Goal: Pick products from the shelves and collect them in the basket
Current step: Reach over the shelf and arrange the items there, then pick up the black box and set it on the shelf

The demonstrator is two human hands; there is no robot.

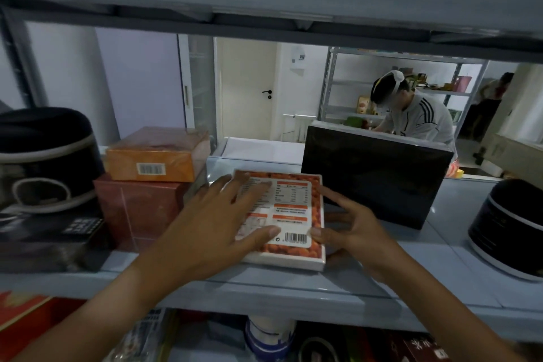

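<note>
A flat white box with an orange pattern, a label and a barcode [293, 214] lies on the grey shelf [264, 288]. My left hand [217, 223] rests flat on its top, fingers spread and straight. My right hand [349, 229] touches the box's right edge, thumb at the near right corner and fingers reaching along the side. No basket is in view.
Left of the box stand a dark red box [138, 211] with an orange box [152, 156] on top, and a black rice cooker [44, 156]. Behind are a white box [258, 153] and a black box [373, 176]. Another cooker [508, 232] stands right. A person [417, 114] works beyond.
</note>
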